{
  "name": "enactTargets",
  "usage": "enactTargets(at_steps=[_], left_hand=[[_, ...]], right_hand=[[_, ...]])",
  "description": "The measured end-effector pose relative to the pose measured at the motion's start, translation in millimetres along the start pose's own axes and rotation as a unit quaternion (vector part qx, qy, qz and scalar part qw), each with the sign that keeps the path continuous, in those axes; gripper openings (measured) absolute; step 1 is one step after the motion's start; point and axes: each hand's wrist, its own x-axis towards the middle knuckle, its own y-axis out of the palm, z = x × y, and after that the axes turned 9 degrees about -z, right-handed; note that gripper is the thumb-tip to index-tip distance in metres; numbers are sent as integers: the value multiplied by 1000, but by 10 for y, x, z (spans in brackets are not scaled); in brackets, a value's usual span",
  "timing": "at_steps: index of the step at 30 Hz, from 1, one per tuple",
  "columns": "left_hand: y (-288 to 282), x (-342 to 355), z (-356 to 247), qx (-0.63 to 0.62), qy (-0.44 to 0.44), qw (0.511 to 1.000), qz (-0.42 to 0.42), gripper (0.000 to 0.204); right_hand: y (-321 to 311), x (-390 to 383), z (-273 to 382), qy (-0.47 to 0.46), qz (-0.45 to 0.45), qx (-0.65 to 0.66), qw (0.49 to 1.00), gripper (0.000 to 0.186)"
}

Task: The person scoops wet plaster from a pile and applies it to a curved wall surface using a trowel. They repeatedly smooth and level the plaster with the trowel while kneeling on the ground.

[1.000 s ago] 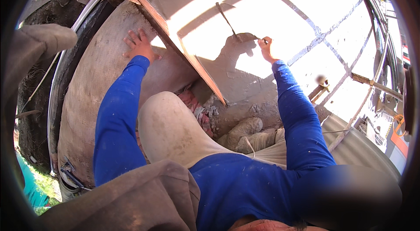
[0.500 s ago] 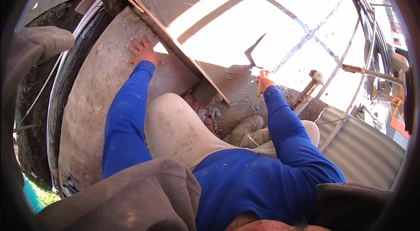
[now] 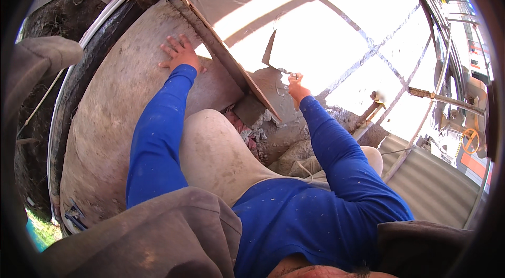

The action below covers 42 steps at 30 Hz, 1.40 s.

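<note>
My left hand lies with fingers spread on a dry, brownish concrete slab, left of a wooden form board. My right hand is closed around the handle of a trowel. Only a dark, narrow part of the blade stands out against the glare, so its full outline cannot be told. The trowel is at the wet grey concrete, to the right of the board, where part of the surface is smooth and shaded.
Rough mortar and a grey block lie by the board's near end. A wooden stake stands right of my right arm. Corrugated sheeting is at the lower right. White pipe borders the slab's left side.
My right hand has moved left with the trowel, nearer the form board. The left hand stays flat on the slab; the whole view has shifted slightly.
</note>
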Motion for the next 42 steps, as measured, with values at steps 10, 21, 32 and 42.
enactTargets(at_steps=[10, 21, 32, 42], left_hand=[[36, 10, 45, 4, -1, 1000, -4, 144], [34, 14, 75, 24, -14, 1000, 5, 146], [37, 6, 127, 25, -36, 999, 9, 145], [107, 25, 188, 15, -32, 999, 0, 144]], right_hand=[[-267, -383, -404, -108, -16, -201, 973, 43], [-8, -515, -321, 166, -30, 341, 925, 43], [-1061, -156, 503, 37, 48, 220, 974, 43], [-844, 28, -256, 150, 29, 363, 919, 44]])
